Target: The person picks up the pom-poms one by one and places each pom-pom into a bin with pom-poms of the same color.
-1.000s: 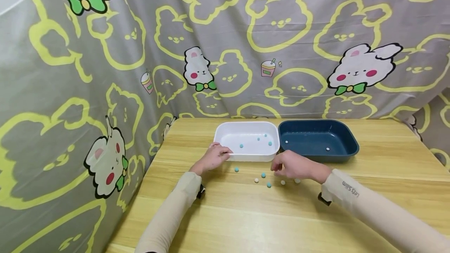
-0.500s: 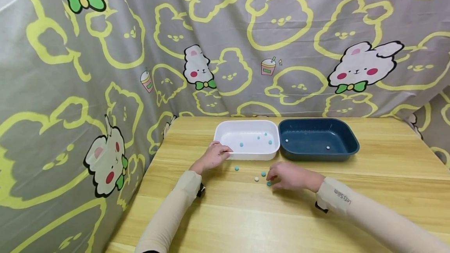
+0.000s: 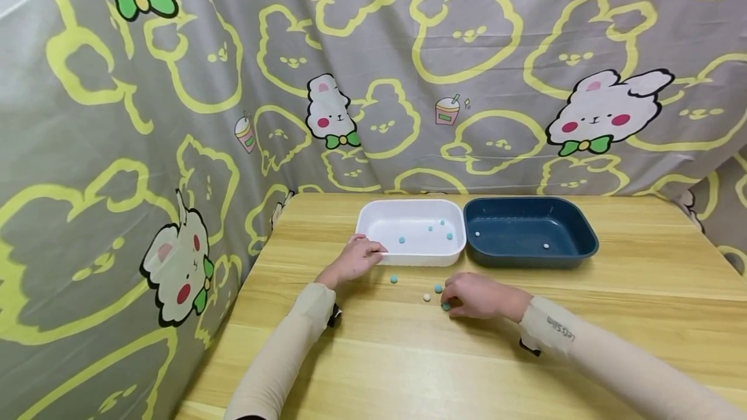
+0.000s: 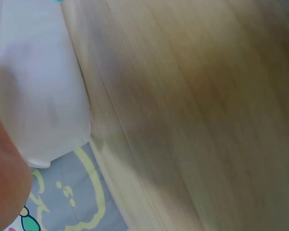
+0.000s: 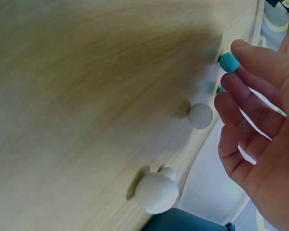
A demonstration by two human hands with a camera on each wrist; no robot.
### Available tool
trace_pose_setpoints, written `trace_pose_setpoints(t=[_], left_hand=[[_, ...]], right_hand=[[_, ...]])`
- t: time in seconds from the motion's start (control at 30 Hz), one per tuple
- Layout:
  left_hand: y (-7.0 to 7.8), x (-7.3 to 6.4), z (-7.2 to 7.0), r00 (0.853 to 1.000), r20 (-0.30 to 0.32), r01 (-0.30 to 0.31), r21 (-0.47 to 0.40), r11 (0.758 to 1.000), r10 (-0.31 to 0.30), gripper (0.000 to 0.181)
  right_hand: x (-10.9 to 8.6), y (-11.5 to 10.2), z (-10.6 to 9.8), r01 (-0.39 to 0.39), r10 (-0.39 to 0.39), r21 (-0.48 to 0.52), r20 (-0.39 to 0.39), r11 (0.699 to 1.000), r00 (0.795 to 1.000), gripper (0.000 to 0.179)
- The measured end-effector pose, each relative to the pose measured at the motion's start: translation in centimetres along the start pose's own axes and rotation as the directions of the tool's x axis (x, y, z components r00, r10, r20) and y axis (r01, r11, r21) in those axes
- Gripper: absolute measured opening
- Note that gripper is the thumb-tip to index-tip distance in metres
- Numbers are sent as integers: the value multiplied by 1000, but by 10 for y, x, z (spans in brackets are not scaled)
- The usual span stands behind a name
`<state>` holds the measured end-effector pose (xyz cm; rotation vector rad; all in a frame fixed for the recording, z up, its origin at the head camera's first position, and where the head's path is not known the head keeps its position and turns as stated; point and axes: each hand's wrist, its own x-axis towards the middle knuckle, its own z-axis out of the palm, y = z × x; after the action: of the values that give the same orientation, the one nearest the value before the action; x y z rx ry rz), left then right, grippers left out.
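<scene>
A grey curtain (image 3: pixel 175 83) printed with yellow rabbit outlines and white rabbits fills the upper and left parts of the head view. Below it, a pale wooden desk (image 3: pixel 642 316) takes up the lower centre and right. At the middle of the frame a white tray (image 3: pixel 373 216) and a dark blue tray (image 3: pixel 586 238) are set side by side, their inner rims touching or nearly so. A few teal beads are seen in the white tray and two white beads in the blue one.

The left hand (image 3: pixel 356 256) rests against the near left corner of the white tray, its fingers lightly curled at the rim; whether the rim is actually gripped cannot be told. The right hand (image 3: pixel 469 293) lies low on the desk just in front of the trays, fingers bent down and loosely spread. In the right wrist view its fingertips (image 5: pixel 245 53) are seen touching a teal bead (image 5: pixel 228 62), which is not yet closed upon.

Just left of that hand, a white bead (image 3: pixel 426 297) and two further teal beads (image 3: pixel 393 279) lie loose on the desk.

The beads are judged to be very light, hard, smooth and prone to rolling on the bare wood. Each is best taken by a fingertip pinch across its middle, thumb against forefinger.
</scene>
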<state>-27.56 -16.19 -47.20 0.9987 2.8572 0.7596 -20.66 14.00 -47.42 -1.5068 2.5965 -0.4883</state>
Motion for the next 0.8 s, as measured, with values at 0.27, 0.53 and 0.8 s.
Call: trace_pose_setpoints(t=[0.27,0.53,0.8], left_hand=[[3,-1,-1,1000,-16,-12,5,1000,12,15],[3,0,-1,1000,-12,-1,13,1000,1,16],[3,0,-1,1000,-2,-2,17,1000,2,17]], right_hand=[[3,2,3,-7,8,-37,20,999,1000,7],[3,-1,0,-17,18,-34,37,999,999,7],[1,-1,-11,-3,3,-5,-52,1000,999,5]])
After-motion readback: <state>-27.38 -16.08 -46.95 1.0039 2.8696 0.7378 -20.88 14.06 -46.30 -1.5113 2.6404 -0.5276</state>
